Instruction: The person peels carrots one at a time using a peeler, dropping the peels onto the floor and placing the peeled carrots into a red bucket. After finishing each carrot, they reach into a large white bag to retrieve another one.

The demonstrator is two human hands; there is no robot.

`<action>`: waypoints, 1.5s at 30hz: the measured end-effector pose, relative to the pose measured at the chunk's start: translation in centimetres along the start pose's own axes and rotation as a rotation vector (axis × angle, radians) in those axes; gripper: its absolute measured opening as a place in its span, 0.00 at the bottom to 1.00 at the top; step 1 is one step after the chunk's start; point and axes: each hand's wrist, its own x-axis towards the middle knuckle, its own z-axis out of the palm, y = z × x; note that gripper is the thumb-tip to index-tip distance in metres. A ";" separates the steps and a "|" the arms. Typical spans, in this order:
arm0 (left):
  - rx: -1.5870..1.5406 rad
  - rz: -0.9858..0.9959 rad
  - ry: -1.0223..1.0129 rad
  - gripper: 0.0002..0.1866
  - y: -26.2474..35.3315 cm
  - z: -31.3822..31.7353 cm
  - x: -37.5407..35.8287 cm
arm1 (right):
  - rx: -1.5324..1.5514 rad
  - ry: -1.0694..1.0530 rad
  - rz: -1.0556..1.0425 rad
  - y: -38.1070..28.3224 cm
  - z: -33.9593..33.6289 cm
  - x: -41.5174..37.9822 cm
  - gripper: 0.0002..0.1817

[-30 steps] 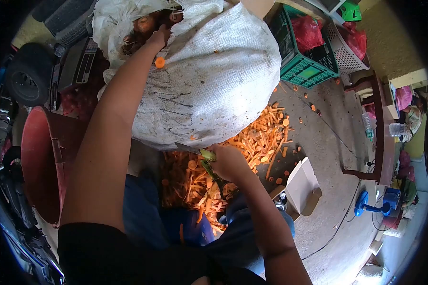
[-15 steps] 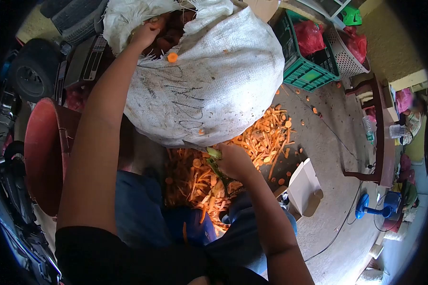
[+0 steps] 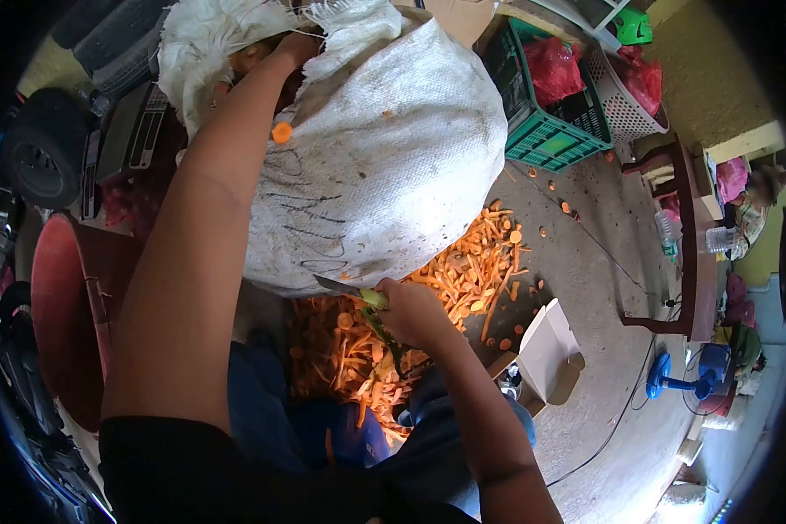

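Observation:
My left hand (image 3: 300,49) reaches into the open mouth of a big white woven sack (image 3: 393,148), its fingers hidden by the frayed edge. Reddish-brown roots show in the opening, and an orange carrot slice (image 3: 281,132) sits on the sack beneath my forearm. Closed around the yellow-green handle of a knife (image 3: 373,299), my right hand (image 3: 413,314) is just off the sack's lower edge, with the blade pointing left. A dark green strip hangs below that hand. Under it spreads a heap of carrot peelings and slices (image 3: 349,349) on the floor.
To the left stands a red tub (image 3: 61,306). A green crate (image 3: 559,135) and a white basket (image 3: 624,96) hold red plastic bags. An open cardboard box (image 3: 550,349) lies by my right knee. Farther right are a wooden table (image 3: 694,244) and a blue fan (image 3: 664,375).
My left hand has gone deeper into the sack and slightly right, so its fingers no longer show. The right hand still grips the knife. The whole view has shifted a little.

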 end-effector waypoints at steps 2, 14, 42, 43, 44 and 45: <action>-0.033 -0.084 -0.006 0.20 0.0 0.9 0.9 | 0.040 0.020 -0.049 0.2 0.1 0.2 0.13; -1.443 -0.483 -0.175 0.18 -1.8 -6.0 -5.4 | 0.021 0.023 -0.052 -0.5 -0.1 -0.3 0.13; -2.330 -0.247 -0.713 0.24 3.1 -11.9 -38.8 | 0.756 0.405 -0.153 -3.0 -1.5 -4.5 0.12; -2.305 -0.158 -0.808 0.24 3.6 -11.4 -39.1 | 0.819 0.479 -0.114 -3.3 -1.9 -4.8 0.13; -2.272 -0.069 -0.903 0.24 4.2 -11.0 -39.5 | 0.882 0.553 -0.073 -3.6 -2.4 -5.1 0.15; -2.255 -0.065 -0.864 0.25 4.9 -10.7 -39.7 | 0.955 0.647 -0.137 -2.3 -1.8 -3.8 0.16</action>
